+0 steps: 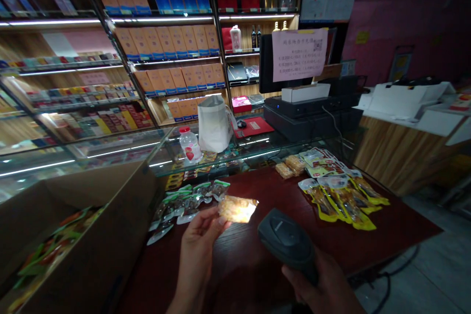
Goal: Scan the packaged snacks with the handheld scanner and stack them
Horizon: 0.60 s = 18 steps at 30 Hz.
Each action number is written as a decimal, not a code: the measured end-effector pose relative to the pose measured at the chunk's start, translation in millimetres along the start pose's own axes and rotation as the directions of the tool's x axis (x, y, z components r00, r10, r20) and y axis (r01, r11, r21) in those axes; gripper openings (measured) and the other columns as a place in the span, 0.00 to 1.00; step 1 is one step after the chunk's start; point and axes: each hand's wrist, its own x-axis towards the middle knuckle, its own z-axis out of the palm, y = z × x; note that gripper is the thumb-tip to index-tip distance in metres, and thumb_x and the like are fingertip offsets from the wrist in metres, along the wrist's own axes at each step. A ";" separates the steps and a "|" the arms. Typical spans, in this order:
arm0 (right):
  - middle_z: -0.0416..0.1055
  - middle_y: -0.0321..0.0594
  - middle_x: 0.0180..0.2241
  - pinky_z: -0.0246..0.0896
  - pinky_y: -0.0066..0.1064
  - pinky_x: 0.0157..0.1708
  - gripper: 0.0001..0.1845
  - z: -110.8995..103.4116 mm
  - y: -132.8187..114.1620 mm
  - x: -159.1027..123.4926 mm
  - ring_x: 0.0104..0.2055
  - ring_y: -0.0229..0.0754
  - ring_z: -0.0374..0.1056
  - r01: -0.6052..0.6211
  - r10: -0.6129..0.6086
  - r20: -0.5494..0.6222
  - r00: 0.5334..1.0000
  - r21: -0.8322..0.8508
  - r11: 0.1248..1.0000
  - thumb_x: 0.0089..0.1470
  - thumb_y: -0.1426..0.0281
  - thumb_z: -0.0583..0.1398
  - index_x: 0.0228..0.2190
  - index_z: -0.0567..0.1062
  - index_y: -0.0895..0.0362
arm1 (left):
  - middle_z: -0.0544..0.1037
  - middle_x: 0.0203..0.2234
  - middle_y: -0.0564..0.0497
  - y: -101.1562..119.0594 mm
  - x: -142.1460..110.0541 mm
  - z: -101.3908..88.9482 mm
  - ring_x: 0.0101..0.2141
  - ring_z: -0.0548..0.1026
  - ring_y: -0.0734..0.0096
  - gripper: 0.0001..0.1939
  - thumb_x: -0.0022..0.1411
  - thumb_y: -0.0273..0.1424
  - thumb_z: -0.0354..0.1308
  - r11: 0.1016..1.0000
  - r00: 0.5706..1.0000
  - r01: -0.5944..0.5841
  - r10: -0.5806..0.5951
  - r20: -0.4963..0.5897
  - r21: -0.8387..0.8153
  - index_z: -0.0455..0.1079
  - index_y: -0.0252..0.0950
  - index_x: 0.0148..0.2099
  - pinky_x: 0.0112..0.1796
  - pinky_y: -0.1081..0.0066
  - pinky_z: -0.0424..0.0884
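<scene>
Between the thumb and fingers of my left hand (201, 235) is a small snack packet (235, 209), held above the dark red table and brightly lit on its right part. My right hand (322, 274) is wrapped round the handle of a dark barcode scanner (287, 240), whose head points toward the packet. Behind my left hand lie several clear packets with green tops (191, 198). Yellow-edged snack packets (342, 198) lie on the right of the table, with light brown square snack packs (292, 166) near its back edge.
An open cardboard box (121, 206) with packets inside stands at the left. On the glass counter are a red-capped bottle (190, 144), a white bag (214, 125), a mouse (241, 123) and a monitor with a paper sign (299, 54). Stocked shelves (165, 61) rise behind.
</scene>
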 end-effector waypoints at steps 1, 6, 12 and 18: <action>0.70 0.42 0.19 0.65 0.32 0.30 0.29 -0.7 1.7 0.1 0.26 0.45 0.69 -0.002 0.002 -0.009 1.000 -0.008 1.000 0.52 0.43 0.58 0.32 0.77 0.58 | 0.80 0.33 0.49 -0.8 0.7 0.8 0.34 0.78 0.70 0.27 0.35 0.34 0.77 1.000 1.000 0.000 0.000 0.004 0.009 0.73 0.30 0.38 0.35 0.76 0.78; 0.77 0.50 0.34 0.67 0.36 0.44 0.33 -2.3 8.5 -0.1 0.42 0.52 0.73 0.021 -0.025 -0.103 0.994 -0.044 0.999 0.51 0.41 0.57 0.37 0.79 0.58 | 0.80 0.34 0.49 -7.1 4.4 5.1 0.35 0.79 0.70 0.28 0.36 0.34 0.77 0.999 1.000 0.016 -0.017 0.014 0.030 0.73 0.31 0.40 0.36 0.76 0.78; 0.76 0.50 0.33 0.65 0.34 0.42 0.42 -11.3 6.1 6.1 0.37 0.48 0.72 -0.054 0.057 -0.165 0.985 0.021 0.998 0.48 0.34 0.51 0.36 0.77 0.60 | 0.80 0.37 0.45 -26.9 25.9 26.8 0.37 0.79 0.67 0.28 0.37 0.34 0.77 0.996 0.988 0.083 -0.088 0.127 0.040 0.73 0.29 0.40 0.39 0.74 0.78; 0.67 0.38 0.16 0.59 0.27 0.25 0.35 -37.1 9.9 9.4 0.20 0.38 0.64 -0.108 0.135 -0.146 0.980 0.179 0.978 0.52 0.38 0.53 0.26 0.71 0.59 | 0.79 0.37 0.44 -71.4 98.4 86.2 0.34 0.79 0.70 0.14 0.49 0.22 0.70 0.975 0.952 0.221 -0.223 0.210 0.036 0.73 0.27 0.39 0.36 0.72 0.78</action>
